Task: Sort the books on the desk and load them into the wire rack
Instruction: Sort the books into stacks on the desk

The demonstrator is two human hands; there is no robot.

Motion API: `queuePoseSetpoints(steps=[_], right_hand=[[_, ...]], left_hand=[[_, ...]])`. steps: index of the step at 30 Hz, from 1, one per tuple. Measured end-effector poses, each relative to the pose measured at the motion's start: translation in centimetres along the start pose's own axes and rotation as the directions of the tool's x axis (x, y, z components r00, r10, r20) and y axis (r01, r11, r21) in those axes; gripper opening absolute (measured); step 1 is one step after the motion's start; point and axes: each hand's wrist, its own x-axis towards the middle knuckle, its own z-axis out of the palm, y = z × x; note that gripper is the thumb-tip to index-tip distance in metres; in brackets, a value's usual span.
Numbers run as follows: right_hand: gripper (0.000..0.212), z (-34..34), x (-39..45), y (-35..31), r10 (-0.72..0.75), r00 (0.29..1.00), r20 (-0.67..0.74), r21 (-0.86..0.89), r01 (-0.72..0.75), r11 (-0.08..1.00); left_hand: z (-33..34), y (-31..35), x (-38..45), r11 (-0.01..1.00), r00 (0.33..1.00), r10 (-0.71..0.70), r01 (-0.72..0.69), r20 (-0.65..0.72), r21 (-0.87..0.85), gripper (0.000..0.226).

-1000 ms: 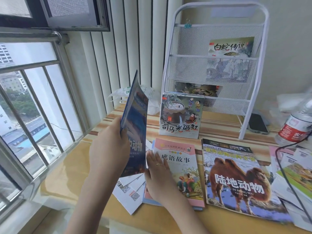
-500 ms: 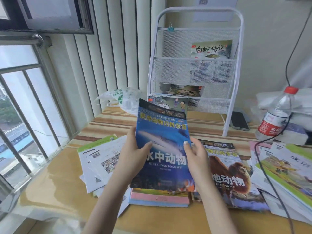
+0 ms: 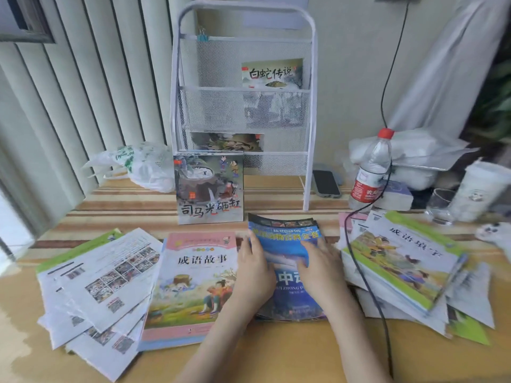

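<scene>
While glossy, blue book [image 3: 287,244] bows under both hands [image 3: 287,272].

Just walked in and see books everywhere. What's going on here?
A person is sorting books on the desk. Both hands, left and right, lie flat on a blue book in the middle, beside a pink book. The wire rack behind holds two books so far, another book leans against its front, and loose papers lie at the left.
</scene>
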Motion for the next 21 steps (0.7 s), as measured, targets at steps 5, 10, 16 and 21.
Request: queuePoseSetpoints(steps=[5,10,16,21], right_hand=[[0.046,0.6,-0.1,-0.7,0.041,0.997,0.06,-0.082,-0.037,0.996],[0.054,0.5,0.2,-1.6,0.077,0.973,0.217,-0.043,-0.069,0.997],[0.058,1.1,-0.2,-2.4,0.17,0.967,0.188,-0.047,-0.164,0.985],[0.057,1.1,-0.4,-1.9,0.211,0.966,0.148,-0.009,-0.212,0.977]], left_hand=[[0.1,0.0,0.5,1.0,1.0,-0.001,0.001,0.004,-0.021,0.07],[-0.4,-0.9,0.5,0.997,0.998,0.064,-0.065,-0.026,-0.043,0.071],[0.2,-0.6,0.4,0.986,0.993,0.09,-0.099,0.073,0.132,0.069],[1.1,-0.3,0.3,0.941,0.991,0.035,-0.076,0.126,0.331,0.067]])
